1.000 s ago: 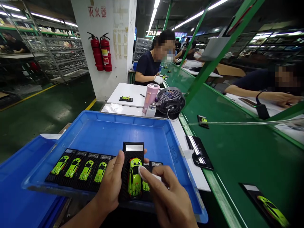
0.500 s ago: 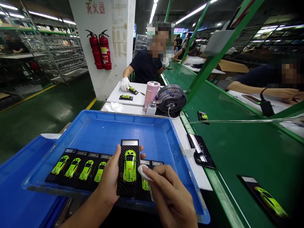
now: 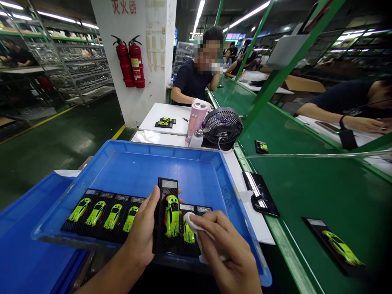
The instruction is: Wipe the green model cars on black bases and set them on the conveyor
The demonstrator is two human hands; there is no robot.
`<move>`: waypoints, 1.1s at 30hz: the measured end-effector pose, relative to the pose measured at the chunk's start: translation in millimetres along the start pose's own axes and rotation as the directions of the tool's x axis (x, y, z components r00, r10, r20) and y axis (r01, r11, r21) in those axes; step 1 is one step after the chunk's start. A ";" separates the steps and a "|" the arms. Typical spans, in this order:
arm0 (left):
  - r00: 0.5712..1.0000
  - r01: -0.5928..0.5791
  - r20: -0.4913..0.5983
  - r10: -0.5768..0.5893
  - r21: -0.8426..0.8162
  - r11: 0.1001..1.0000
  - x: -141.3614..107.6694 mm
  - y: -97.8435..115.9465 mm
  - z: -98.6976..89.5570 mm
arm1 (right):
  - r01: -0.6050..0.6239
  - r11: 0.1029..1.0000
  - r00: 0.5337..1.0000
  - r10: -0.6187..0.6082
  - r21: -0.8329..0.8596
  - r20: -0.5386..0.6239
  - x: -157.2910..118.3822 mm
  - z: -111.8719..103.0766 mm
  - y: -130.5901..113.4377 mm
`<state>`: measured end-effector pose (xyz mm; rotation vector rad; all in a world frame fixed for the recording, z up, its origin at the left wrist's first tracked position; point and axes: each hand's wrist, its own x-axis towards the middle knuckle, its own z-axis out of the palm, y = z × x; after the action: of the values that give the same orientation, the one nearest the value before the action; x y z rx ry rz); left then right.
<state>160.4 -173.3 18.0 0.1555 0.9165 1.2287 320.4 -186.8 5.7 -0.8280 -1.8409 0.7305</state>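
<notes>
While the left hand (image 3: 142, 230) grips a black carbon-patterned display base (image 3: 158, 232) along its left edge, the right hand (image 3: 228, 249) pinches a white cloth (image 3: 194, 227) between thumb and fingers. The cloth's folded tip sits just beside a lime-green model sports car (image 3: 172, 215) mounted on that base. The held base is raised over the near part of a blue plastic tray (image 3: 153, 171). Four more bases with green cars (image 3: 113, 216) lie in a row to its left in the tray, and two others (image 3: 196, 209), partly hidden by the right hand, lie to its right. A second blue tray (image 3: 30, 228) sits at near left. On the right, a white table (image 3: 254, 216) runs beside a green conveyor belt (image 3: 306, 196) carrying another car on its base (image 3: 333, 251). Farther off stand a pink tumbler (image 3: 196, 122) and a small black fan (image 3: 222, 125), and a co-worker (image 3: 192, 83) sits beyond them.
</notes>
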 end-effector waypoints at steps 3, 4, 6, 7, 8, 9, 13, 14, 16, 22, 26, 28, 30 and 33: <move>0.991 -0.120 -0.040 0.125 0.107 0.987 -4.4 -3.2 2.0 | 0.098 0.985 0.995 -0.092 -0.139 0.048 0.0 7.3 2.7; 0.986 -0.153 -0.037 0.159 0.145 0.978 -5.6 -4.1 2.5 | 0.140 0.969 0.989 -0.127 -0.202 0.074 -0.2 10.1 3.1; 0.975 -0.212 -0.023 0.221 0.204 0.956 -7.5 -5.0 3.4 | 0.207 0.925 0.977 -0.180 -0.319 0.112 -1.0 14.7 3.2; 0.970 -0.235 -0.016 0.244 0.220 0.947 -8.0 -5.0 3.8 | 0.226 0.905 0.973 -0.195 -0.360 0.121 -1.8 15.9 3.1; 0.964 -0.254 -0.014 0.264 0.230 0.940 -8.2 -4.7 4.2 | 0.238 0.892 0.971 -0.203 -0.385 0.129 -2.8 16.3 2.9; 0.960 -0.267 -0.019 0.279 0.230 0.936 -8.1 -4.2 4.6 | 0.239 0.890 0.969 -0.196 -0.387 0.147 -4.0 15.7 2.7; 0.976 -0.170 -0.110 0.185 0.137 0.976 -3.1 0.3 3.8 | 0.151 0.966 0.980 -0.118 -0.210 0.160 -7.8 7.0 2.2; 0.985 -0.104 -0.125 0.115 0.091 0.990 -0.7 1.6 2.6 | 0.107 0.983 0.988 -0.089 -0.148 0.122 -7.7 4.5 2.0; 0.993 0.021 -0.116 -0.021 -0.008 1.000 5.0 3.5 -0.9 | 0.026 0.999 0.999 -0.025 -0.045 0.034 -5.9 0.8 1.3; 0.976 0.214 0.001 -0.216 -0.155 0.964 16.4 3.1 -10.8 | -0.088 0.992 0.996 0.089 0.094 -0.006 0.5 3.2 0.3; 0.973 0.229 0.032 -0.228 -0.201 0.952 17.0 2.5 -10.0 | -0.098 0.989 0.995 0.099 0.114 -0.006 0.6 5.2 2.7; 0.979 0.200 0.013 -0.202 -0.228 0.953 17.0 1.3 -9.5 | -0.087 0.991 0.996 0.088 0.104 -0.009 0.7 5.1 3.2; 0.983 0.169 -0.028 -0.181 -0.249 0.954 17.1 -1.0 -9.9 | -0.067 0.994 0.998 0.068 0.090 -0.011 1.2 5.4 2.8; 0.979 0.150 -0.093 -0.182 -0.274 0.950 17.4 -5.0 -12.1 | -0.044 0.996 0.999 0.044 0.074 -0.008 2.4 6.5 1.7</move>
<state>156.7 -164.6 -1.6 -0.2073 0.8380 1.1997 314.0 -184.7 3.3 -0.8245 -1.7812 0.8167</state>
